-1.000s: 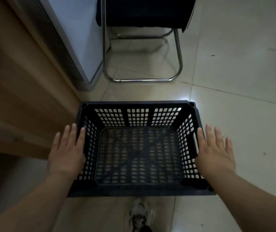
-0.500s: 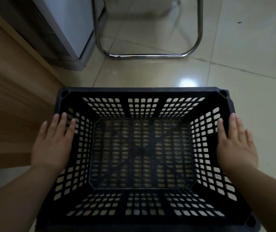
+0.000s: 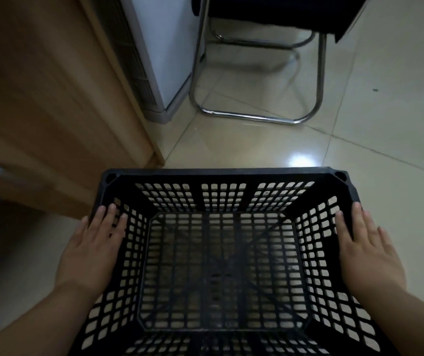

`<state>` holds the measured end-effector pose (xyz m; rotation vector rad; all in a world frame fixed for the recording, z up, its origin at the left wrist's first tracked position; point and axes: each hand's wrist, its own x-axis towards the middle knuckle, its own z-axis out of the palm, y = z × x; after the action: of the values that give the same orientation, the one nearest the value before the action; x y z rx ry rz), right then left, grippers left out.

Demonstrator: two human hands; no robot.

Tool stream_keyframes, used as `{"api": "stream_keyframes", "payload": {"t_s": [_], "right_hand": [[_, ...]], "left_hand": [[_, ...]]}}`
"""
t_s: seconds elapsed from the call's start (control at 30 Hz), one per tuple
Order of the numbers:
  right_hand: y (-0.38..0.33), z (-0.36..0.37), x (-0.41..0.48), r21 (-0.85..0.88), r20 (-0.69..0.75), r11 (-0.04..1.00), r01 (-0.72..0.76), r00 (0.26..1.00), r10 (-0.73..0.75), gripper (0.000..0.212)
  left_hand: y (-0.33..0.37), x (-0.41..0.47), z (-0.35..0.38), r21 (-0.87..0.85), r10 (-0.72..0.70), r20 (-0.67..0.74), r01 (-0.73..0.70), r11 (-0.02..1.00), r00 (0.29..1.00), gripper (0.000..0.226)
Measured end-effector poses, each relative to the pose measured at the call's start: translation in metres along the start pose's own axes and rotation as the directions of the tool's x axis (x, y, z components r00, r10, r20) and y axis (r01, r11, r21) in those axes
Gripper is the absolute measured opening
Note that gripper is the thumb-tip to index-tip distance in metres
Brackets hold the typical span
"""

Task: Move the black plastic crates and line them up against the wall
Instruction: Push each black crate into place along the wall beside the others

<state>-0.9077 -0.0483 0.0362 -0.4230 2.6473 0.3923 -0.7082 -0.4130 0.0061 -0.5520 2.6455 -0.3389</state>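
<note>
One black plastic crate [image 3: 221, 176] with perforated walls and a lattice floor fills the lower half of the head view, open side up and empty. It looks raised off the pale tiled floor. My left hand [image 3: 91, 250] presses flat against its left wall, fingers over the rim. My right hand [image 3: 367, 250] presses flat on the right wall the same way. The crate is gripped between both palms. Its near edge is cut off by the frame.
A wooden cabinet [image 3: 51, 111] runs along the left, its corner just beyond the crate's far left corner. Behind it stands a white appliance [image 3: 162, 60]. A chair with a chrome tube frame [image 3: 257, 119] and dark seat stands on the tiles ahead.
The crate has come up from the floor and closer to me between my hands. The view has tilted back up, showing the chair seat again.
</note>
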Motion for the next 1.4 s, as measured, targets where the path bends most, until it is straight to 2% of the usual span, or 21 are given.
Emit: {"api": "stream_keyframes", "payload": {"t_s": [0.13, 0.23, 0.3, 0.37, 0.43, 0.47, 0.53, 0.7, 0.77, 0.87, 0.93, 0.97, 1.0, 1.07, 1.1, 1.17, 1.23, 1.3, 1.33, 1.37, 1.4], "right_hand": [[0.000, -0.025, -0.054, -0.013, -0.045, 0.995, 0.100, 0.994, -0.101, 0.070], [-0.004, -0.036, -0.094, -0.002, -0.130, 0.982, 0.188, 0.974, -0.187, 0.074], [-0.010, -0.035, -0.120, 0.001, -0.244, 0.967, 0.255, 0.938, -0.247, 0.079], [-0.019, -0.033, -0.144, -0.028, -0.340, 0.951, 0.308, 0.892, -0.299, 0.086], [-0.029, -0.032, -0.170, -0.020, -0.416, 0.903, 0.429, 0.818, -0.398, 0.093], [-0.034, -0.031, -0.183, -0.036, -0.417, 0.874, 0.484, 0.788, -0.453, 0.096], [-0.049, -0.026, -0.210, -0.085, -0.416, 0.819, 0.568, 0.727, -0.547, 0.100], [-0.107, -0.009, -0.308, -0.142, -0.354, 0.703, 0.696, 0.628, -0.693, 0.104], [-0.136, 0.003, -0.355, -0.197, -0.357, 0.638, 0.744, 0.552, -0.754, 0.100], [-0.182, 0.030, -0.428, -0.274, -0.455, 0.574, 0.772, 0.422, -0.784, 0.086], [-0.216, 0.045, -0.489, -0.290, -0.300, 0.514, 0.807, 0.433, -0.850, 0.098], [-0.237, 0.048, -0.521, -0.335, -0.293, 0.490, 0.805, 0.405, -0.866, 0.099], [-0.255, 0.055, -0.550, -0.327, -0.331, 0.446, 0.833, 0.341, -0.880, 0.092], [-0.286, 0.074, -0.603, -0.323, -0.277, 0.401, 0.857, 0.319, -0.906, 0.087], [-0.302, 0.079, -0.629, -0.315, -0.194, 0.405, 0.858, 0.360, -0.913, 0.090], [-0.331, 0.092, -0.681, -0.349, -0.130, 0.346, 0.871, 0.321, -0.938, 0.092], [-0.361, 0.107, -0.717, -0.260, -0.200, 0.226, 0.939, 0.177, -0.964, 0.076], [-0.387, 0.115, -0.757, -0.250, -0.097, 0.210, 0.945, 0.191, -0.977, 0.069], [-0.399, 0.123, -0.769, -0.281, -0.137, 0.146, 0.948, 0.111, -0.984, 0.075], [-0.411, 0.126, -0.783, -0.283, -0.180, 0.050, 0.958, -0.002, -0.984, 0.082], [-0.425, 0.127, -0.798, -0.296, -0.155, 0.019, 0.955, -0.028, -0.988, 0.084]], "left_hand": [[-0.022, -0.088, -0.013, -0.118, -0.115, -0.009, 0.113, 0.987, 0.993, 0.072], [-0.040, -0.162, -0.019, -0.105, -0.126, -0.072, 0.118, 0.987, 0.989, 0.084], [-0.052, -0.210, -0.025, -0.177, -0.168, -0.089, 0.151, 0.973, 0.982, 0.086], [-0.064, -0.259, -0.020, -0.158, -0.223, -0.085, 0.208, 0.965, 0.971, 0.081], [-0.074, -0.313, -0.010, -0.180, -0.240, -0.029, 0.231, 0.956, 0.970, 0.078], [-0.078, -0.340, -0.006, -0.162, -0.285, -0.016, 0.279, 0.947, 0.958, 0.074], [-0.090, -0.398, 0.014, -0.157, -0.315, -0.094, 0.298, 0.942, 0.945, 0.052], [-0.108, -0.548, 0.060, -0.284, -0.461, -0.141, 0.410, 0.867, 0.876, 0.046], [-0.116, -0.614, 0.083, -0.268, -0.494, -0.121, 0.451, 0.852, 0.861, 0.050], [-0.135, -0.718, 0.129, -0.249, -0.578, -0.169, 0.533, 0.809, 0.798, 0.055], [-0.146, -0.791, 0.159, -0.234, -0.618, -0.155, 0.579, 0.781, 0.770, 0.055], [-0.150, -0.826, 0.172, -0.229, -0.644, -0.161, 0.606, 0.762, 0.748, 0.053], [-0.153, -0.862, 0.183, -0.221, -0.673, -0.172, 0.637, 0.738, 0.720, 0.053], [-0.158, -0.929, 0.198, -0.183, -0.723, -0.183, 0.700, 0.691, 0.666, 0.052], [-0.161, -0.960, 0.204, -0.165, -0.747, -0.191, 0.729, 0.664, 0.637, 0.052], [-0.166, -1.019, 0.216, -0.143, -0.788, -0.188, 0.777, 0.613, 0.587, 0.053], [-0.174, -1.071, 0.228, -0.126, -0.804, -0.167, 0.797, 0.591, 0.571, 0.052], [-0.188, -1.119, 0.245, -0.105, -0.831, -0.112, 0.825, 0.555, 0.545, 0.053], [-0.195, -1.139, 0.253, -0.103, -0.845, -0.078, 0.838, 0.535, 0.530, 0.056], [-0.202, -1.157, 0.261, -0.107, -0.856, -0.062, 0.849, 0.518, 0.514, 0.059], [-0.209, -1.172, 0.267, -0.104, -0.862, -0.046, 0.856, 0.506, 0.504, 0.059]]}}
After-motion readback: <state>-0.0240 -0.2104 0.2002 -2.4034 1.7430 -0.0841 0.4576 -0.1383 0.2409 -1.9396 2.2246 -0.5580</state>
